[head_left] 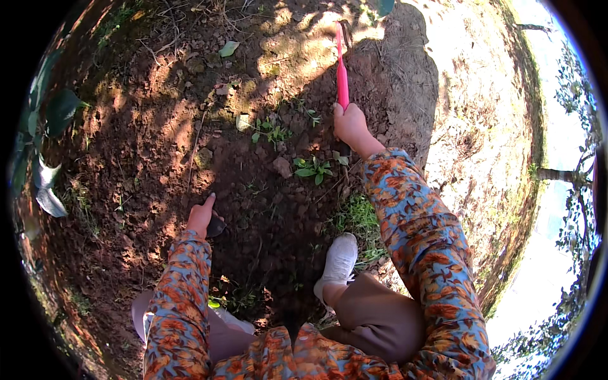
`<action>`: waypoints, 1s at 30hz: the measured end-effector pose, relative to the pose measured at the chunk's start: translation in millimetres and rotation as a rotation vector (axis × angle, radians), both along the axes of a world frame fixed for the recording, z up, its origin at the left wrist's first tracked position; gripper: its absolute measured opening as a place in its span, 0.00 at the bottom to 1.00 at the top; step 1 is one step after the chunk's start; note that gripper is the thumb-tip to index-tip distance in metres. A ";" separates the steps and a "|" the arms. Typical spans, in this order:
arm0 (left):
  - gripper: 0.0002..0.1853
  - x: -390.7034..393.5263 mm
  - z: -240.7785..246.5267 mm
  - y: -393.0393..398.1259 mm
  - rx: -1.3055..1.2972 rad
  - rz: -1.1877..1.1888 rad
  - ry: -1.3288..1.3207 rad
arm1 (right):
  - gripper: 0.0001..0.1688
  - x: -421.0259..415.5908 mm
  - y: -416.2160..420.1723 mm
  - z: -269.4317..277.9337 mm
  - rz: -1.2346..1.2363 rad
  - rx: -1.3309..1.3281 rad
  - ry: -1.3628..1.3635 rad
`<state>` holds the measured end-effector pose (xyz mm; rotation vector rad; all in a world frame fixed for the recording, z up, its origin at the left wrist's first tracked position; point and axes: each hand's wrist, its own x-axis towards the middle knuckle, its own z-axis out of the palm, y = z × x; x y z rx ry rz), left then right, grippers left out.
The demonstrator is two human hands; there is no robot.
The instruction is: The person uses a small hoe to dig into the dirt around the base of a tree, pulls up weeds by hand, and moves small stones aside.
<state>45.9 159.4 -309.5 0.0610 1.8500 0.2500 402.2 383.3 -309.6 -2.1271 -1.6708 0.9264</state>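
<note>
My right hand (352,127) is closed around the thick end of a pink-handled garden hand tool (342,80), stretched out ahead of me. The tool's narrow end points away, with a dark part (346,34) at its tip over the soil; its exact shape is unclear. Lower on the left, my left hand (201,218) has its thumb or a finger extended forward. A dark, rounded object (216,226) is held against its palm side, mostly hidden by the hand. Between the hands lies reddish-brown, clumpy soil (237,175).
Small leafy weeds (313,170) grow between my arms, with another clump (271,132) farther out. A grass tuft (358,218) borders my white shoe (339,259). Large leaves (61,111) hang at the left rim. Tree trunks (558,175) stand at the right.
</note>
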 end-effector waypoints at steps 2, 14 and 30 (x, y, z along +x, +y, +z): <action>0.27 -2.4 -0.9 0.7 -0.010 -0.005 0.005 | 0.25 1.3 -37.5 -6.8 0.043 -0.001 -0.016; 0.28 -5.4 -3.1 -2.2 -0.023 0.008 -0.011 | 0.22 21.5 -118.2 36.3 -0.027 -0.295 0.176; 0.28 -4.6 -4.9 -2.7 -0.017 0.020 -0.006 | 0.19 50.9 -138.4 74.2 -0.124 -0.154 0.311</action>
